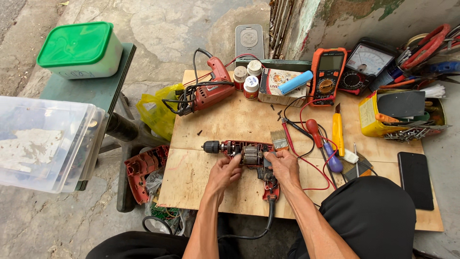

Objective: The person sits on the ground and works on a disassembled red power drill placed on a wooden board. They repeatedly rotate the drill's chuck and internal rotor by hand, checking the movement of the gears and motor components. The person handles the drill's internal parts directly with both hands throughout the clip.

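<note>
Opened drill, one of two drills, lies pinched by both hands' fingers.

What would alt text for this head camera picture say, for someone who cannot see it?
Two bare hands, left hand and right hand, rest on an opened red electric drill lying on a plywood board. A second red drill, an orange multimeter and hand tools lie around it.

Head view, steeply down, close overhead
</note>
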